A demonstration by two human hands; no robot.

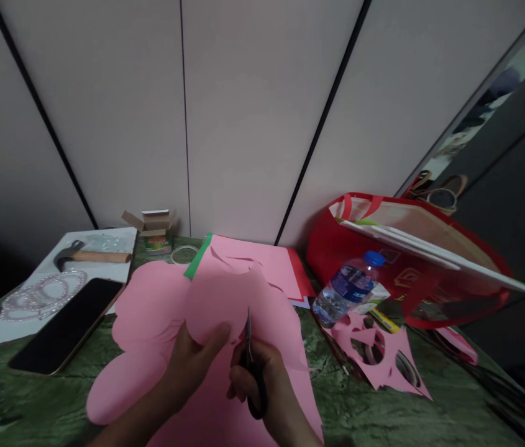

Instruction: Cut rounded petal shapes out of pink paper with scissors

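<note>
My left hand (196, 360) pinches a sheet of pink paper (218, 298) with a rounded outline, thumb on top and fingers behind. Black-handled scissors (257, 385) are gripped in my right hand (262, 366), their blades pointing up and away from me at the right edge of the rounded part. How far the blades are apart I cannot make out. More pink paper lies beneath both hands. Cut pink rounds (150, 298) are piled to the left, and one pink oval (125, 385) lies nearer me.
At left are a black phone (66, 326), a hammer (97, 256), beaded strands (48, 295) and a small open box (156, 233). At right stand a water bottle (348, 288) and a red bag (327, 239); pink scraps with holes (395, 360) lie in front.
</note>
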